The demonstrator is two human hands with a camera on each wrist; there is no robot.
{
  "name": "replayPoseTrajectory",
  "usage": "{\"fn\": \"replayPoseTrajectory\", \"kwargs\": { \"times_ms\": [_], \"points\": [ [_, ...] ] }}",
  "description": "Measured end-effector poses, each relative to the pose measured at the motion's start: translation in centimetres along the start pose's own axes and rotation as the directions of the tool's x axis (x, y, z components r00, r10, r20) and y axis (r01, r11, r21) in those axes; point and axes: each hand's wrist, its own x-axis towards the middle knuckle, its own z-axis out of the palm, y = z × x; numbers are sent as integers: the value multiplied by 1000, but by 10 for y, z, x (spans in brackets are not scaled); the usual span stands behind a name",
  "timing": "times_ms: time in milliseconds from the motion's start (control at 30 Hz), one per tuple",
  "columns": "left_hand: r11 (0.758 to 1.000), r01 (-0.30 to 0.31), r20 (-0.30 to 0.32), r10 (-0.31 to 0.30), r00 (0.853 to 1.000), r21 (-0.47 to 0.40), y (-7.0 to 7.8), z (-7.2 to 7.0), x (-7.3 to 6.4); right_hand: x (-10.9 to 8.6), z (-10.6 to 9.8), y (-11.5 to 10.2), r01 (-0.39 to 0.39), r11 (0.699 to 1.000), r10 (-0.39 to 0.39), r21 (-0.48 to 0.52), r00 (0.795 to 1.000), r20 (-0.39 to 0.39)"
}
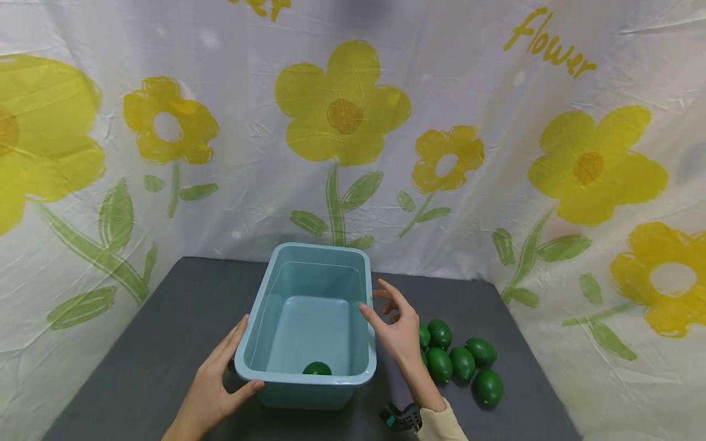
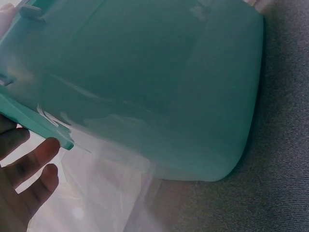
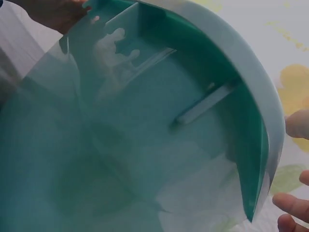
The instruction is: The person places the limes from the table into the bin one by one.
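Note:
A light blue plastic tub [image 1: 320,248] stands in the middle of the dark grey table [image 1: 165,318]. One green lime-like fruit [image 1: 317,369] lies inside it by the near wall. My left hand [image 1: 223,367] cups the tub's near left corner, fingers straight along the side and thumb against the front wall. In the left wrist view the fingers [image 2: 29,166] sit just under the rim of the tub [image 2: 159,87]. My right hand [image 1: 394,324] hovers at the right rim with fingers spread; its fingertips [image 3: 294,205] show beside the tub rim [image 3: 263,87]. Neither hand holds anything.
Several green fruits [image 1: 463,362] lie on the table right of the tub, just behind my right hand. A flowered white cloth [image 1: 353,122] hangs behind and around the table. A wrist device [image 1: 402,418] sits on the right forearm.

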Motion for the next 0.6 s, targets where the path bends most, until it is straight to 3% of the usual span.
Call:
{"fn": "replayPoseTrajectory", "kwargs": {
  "times_ms": [300,600],
  "points": [
    [1000,3,-6,-3,1000,7,1,-2,0,-4,-14,5,40,998,-41,-53,999,-23],
    [999,-29,-17,28,999,-21,-2,1,1,-9,-35,20,24,998,-28,-66,997,-66]
  ]
}}
